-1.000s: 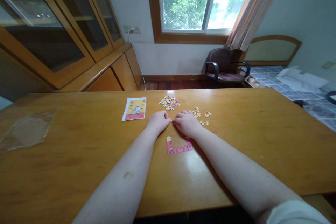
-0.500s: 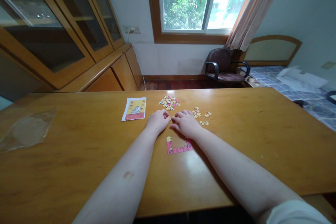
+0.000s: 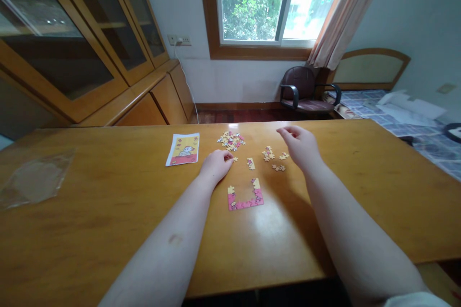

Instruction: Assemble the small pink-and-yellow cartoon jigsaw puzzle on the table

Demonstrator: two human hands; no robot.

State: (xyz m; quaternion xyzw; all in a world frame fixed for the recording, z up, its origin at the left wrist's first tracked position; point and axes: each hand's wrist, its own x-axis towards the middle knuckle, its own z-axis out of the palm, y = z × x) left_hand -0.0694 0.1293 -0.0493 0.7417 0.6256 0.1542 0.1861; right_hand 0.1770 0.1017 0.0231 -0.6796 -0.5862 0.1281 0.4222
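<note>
Resting on the bench [image 3: 90,230], the left hand [image 3: 216,165] has its fingers curled inward, their tips just beside a small yellow puzzle piece [image 3: 235,159]; whether that grip pinches the piece or only touches it, I cannot tell. The right hand [image 3: 298,146] hangs above the bench farther to the right, thumb and fingers drawn close together, and whether anything sits in its grip is too small to make out. Nearest to it are a cluster of loose yellow and pink pieces [image 3: 268,153] and a short row of yellow pieces [image 3: 278,168]. A partly assembled jigsaw [image 3: 248,204] lies flat in front of the person, between the forearms, as a U with its gap facing away, pink along the bottom and yellow at the tops of both sides. Beyond it lies a small joined section [image 3: 251,163], and farther off a pile of mixed pieces [image 3: 231,140]. Left of the pile is a picture card [image 3: 184,150] with a white cartoon animal on yellow and pink; a clear plastic bag [image 3: 34,177] lies at far left.
</note>
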